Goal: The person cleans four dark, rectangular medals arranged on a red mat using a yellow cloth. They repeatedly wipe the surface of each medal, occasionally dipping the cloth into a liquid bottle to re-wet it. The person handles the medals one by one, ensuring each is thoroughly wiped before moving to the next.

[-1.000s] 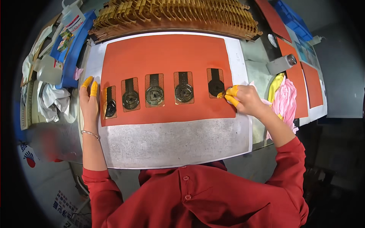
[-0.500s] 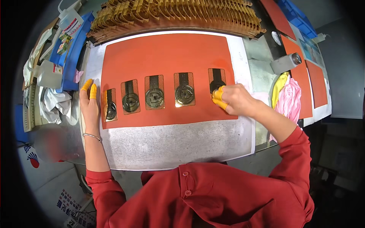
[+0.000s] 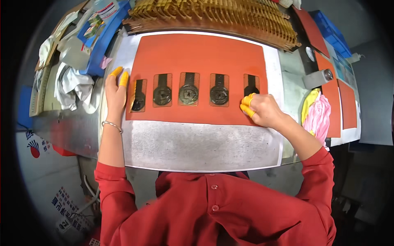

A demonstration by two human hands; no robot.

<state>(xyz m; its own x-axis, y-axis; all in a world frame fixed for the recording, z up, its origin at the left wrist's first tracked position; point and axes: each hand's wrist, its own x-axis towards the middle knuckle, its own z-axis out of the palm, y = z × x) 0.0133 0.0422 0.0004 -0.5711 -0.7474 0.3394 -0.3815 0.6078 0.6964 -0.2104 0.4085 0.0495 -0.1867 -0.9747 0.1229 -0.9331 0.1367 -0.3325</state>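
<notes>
Several small patterned metal plates, each with a dark round medal shape and a dark band, lie in a row on an orange sheet (image 3: 197, 53); one is the middle plate (image 3: 188, 88). My right hand (image 3: 260, 108), with yellow finger covers, is closed at the lower end of the rightmost plate (image 3: 251, 82). Its curled fingers hide that end, and what they grip cannot be made out. Beside the sheet's left edge my left hand (image 3: 116, 90) rests with fingers apart and two yellow covers, holding nothing. Close to it lies the leftmost plate (image 3: 138, 95).
A long rack of golden metal pieces (image 3: 213, 18) stands behind the sheet. Left are a blue tray (image 3: 98, 61) with bottles and a white cloth (image 3: 76, 88). A grey bottle (image 3: 318, 78) and a pink cloth (image 3: 318, 115) lie at right.
The whole view has shifted, so the table appears farther right and higher. Reflections on the plates have dulled. Both hands keep about the same places beside the sheet and the rightmost plate.
</notes>
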